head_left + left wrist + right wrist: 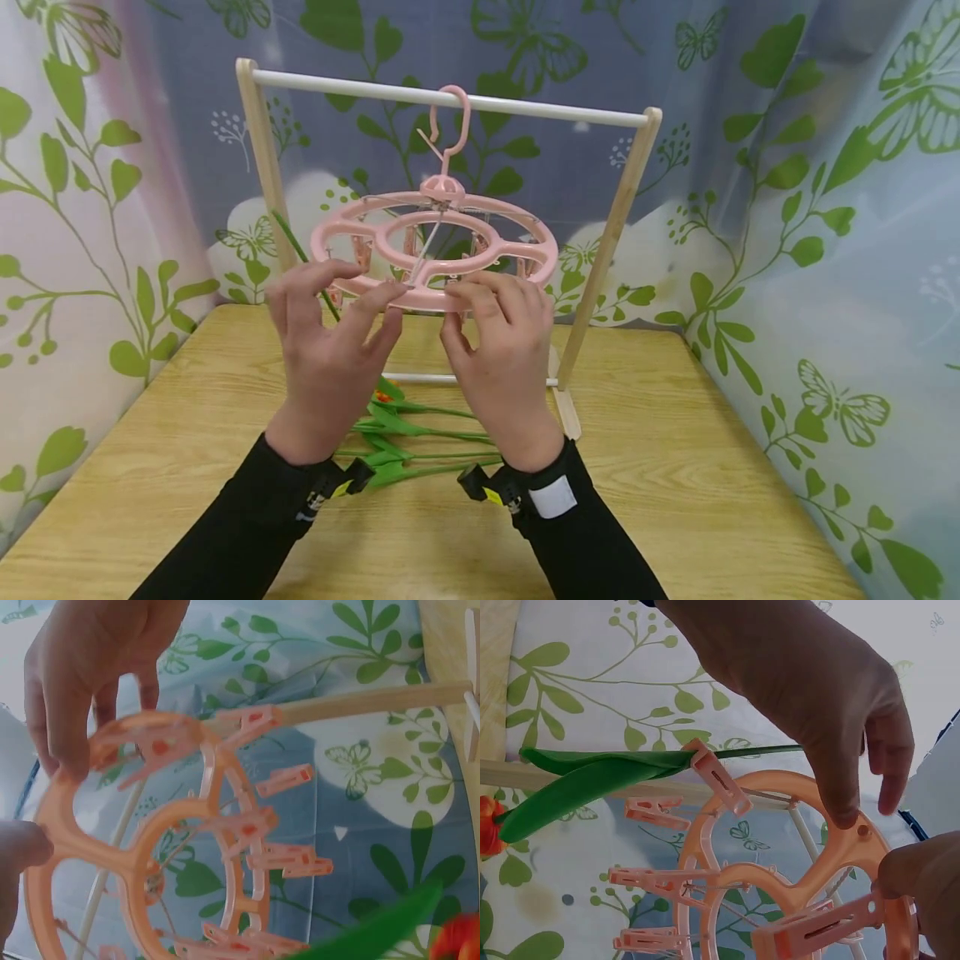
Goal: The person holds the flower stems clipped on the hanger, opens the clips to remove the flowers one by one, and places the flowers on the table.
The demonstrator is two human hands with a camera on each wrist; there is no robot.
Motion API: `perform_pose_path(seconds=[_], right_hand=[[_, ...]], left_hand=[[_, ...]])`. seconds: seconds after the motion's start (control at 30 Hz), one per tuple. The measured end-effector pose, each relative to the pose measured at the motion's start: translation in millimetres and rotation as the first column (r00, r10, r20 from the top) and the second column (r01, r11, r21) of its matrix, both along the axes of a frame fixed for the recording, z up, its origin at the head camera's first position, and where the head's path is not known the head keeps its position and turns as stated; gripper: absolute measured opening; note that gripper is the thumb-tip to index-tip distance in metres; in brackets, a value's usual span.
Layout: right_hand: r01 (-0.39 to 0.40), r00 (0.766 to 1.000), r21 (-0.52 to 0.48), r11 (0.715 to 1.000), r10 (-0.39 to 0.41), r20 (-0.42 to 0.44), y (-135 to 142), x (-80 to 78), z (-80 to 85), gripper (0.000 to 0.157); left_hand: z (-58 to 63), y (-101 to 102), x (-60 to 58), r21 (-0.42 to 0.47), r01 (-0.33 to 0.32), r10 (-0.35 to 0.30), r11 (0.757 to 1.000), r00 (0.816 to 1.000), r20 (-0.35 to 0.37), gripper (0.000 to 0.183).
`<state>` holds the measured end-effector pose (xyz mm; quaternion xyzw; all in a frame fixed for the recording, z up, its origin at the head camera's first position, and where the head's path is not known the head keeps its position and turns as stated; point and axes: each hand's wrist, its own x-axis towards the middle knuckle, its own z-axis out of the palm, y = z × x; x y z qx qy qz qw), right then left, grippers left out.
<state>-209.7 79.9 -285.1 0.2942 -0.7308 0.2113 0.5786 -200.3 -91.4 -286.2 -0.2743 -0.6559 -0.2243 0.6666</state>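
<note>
A pink round clip hanger (pixel 444 268) hangs by its hook from the white rod of a wooden stand. Its front rim is pinched by my left hand (pixel 326 350) near the middle. My right hand (pixel 504 346) grips the same rim a little to the right, with fingertips on top and the thumb lower. One pink clip (pixel 817 930) dangles close to the right fingers. At the hanger's left side, another clip (pixel 718 780) holds the stem of an artificial tulip (pixel 592 780). That tulip hangs bloom down, its stem partly hidden behind my left hand in the head view.
Several green-leaved flower stems (pixel 420 429) lie on the wooden table (pixel 675 467) beneath my hands. The stand's right post (pixel 611 250) rises beyond the right hand. Leaf-patterned curtains (pixel 847 275) surround the table at the back and sides.
</note>
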Motion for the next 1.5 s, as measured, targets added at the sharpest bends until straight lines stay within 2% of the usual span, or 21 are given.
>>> perform_pose_path(seconds=[0.07,0.13,0.2,0.3,0.4,0.6,0.73,0.83,0.9,0.97,1.03,1.13,1.2,1.27,1.37,1.5], right_hand=[[-0.01,1.0,-0.006,1.0,0.01,0.002,1.2,0.4,1.0,0.015],[-0.017,1.0,-0.007,1.0,0.017,0.001,1.5,0.3,1.3,0.014],[-0.021,1.0,-0.002,1.0,0.021,0.002,0.9,0.2,1.2,0.014],[-0.017,1.0,0.01,1.0,0.017,0.002,-0.4,0.2,0.6,0.014],[-0.003,1.0,0.02,1.0,0.003,-0.007,-1.9,1.2,0.1,0.015],[-0.021,0.998,0.046,0.999,0.024,-0.064,-6.6,2.3,-1.3,0.019],[-0.038,0.997,0.05,0.998,0.041,-0.062,-6.8,2.0,-1.1,0.02],[-0.047,0.997,0.048,0.998,0.05,-0.058,-4.7,2.0,0.1,0.018],[-0.054,0.997,0.043,0.998,0.056,-0.055,-2.8,1.6,1.5,0.017],[-0.066,0.996,0.032,0.997,0.067,-0.053,-0.7,1.1,3.7,0.016],[-0.08,0.995,0.022,0.997,0.081,-0.05,0.8,0.6,5.6,0.015],[-0.104,0.993,0.016,0.994,0.105,-0.05,1.6,0.4,7.3,0.016],[-0.11,0.993,0.019,0.994,0.111,-0.048,1.5,0.0,7.3,0.015],[-0.112,0.993,0.024,0.993,0.113,-0.044,1.4,-0.6,6.9,0.015],[-0.106,0.994,0.026,0.994,0.106,-0.032,1.4,-1.1,5.6,0.015],[-0.11,0.994,0.031,0.993,0.111,-0.024,1.4,-1.6,4.0,0.015]], left_hand=[[0.4,-1.5,-1.6,0.057,-0.025,0.026,0.998,1.0,-0.011,0.03],[0.8,-2.3,-2.4,0.075,-0.009,0.009,0.997,1.0,0.001,0.029],[1.0,-2.0,-2.7,0.044,0.029,-0.03,0.999,0.999,0.02,0.026],[1.2,-0.2,-2.1,-0.052,0.104,-0.101,0.993,0.993,0.055,0.02],[2.0,2.0,-0.9,-0.111,0.143,-0.136,0.984,0.989,0.063,0.022],[3.3,5.0,3.5,-0.149,0.161,-0.153,0.976,0.986,0.062,0.029],[2.5,6.1,4.0,-0.158,0.152,-0.143,0.976,0.987,0.069,0.029],[0.9,5.6,1.3,-0.126,0.121,-0.118,0.985,0.992,0.035,0.025],[-0.1,3.6,-1.1,-0.072,0.09,-0.09,0.993,0.996,-0.002,0.024],[-0.8,0.5,-3.8,-0.003,0.086,-0.086,0.996,0.996,-0.015,0.024],[-1.3,-2.6,-5.7,0.065,0.116,-0.116,0.991,0.993,-0.004,0.033],[-1.3,-6.0,-7.8,0.106,0.212,-0.217,0.972,0.975,0.04,0.033],[-0.6,-7.2,-8.3,0.071,0.242,-0.247,0.968,0.966,0.075,0.024],[1.2,-7.9,-8.6,-0.001,0.245,-0.243,0.97,0.965,0.102,0.019],[3.5,-8.6,-8.0,-0.122,0.191,-0.176,0.974,0.977,0.121,0.019],[5.9,-7.6,-7.1,-0.175,0.137,-0.12,0.975,0.987,0.106,0.013]])
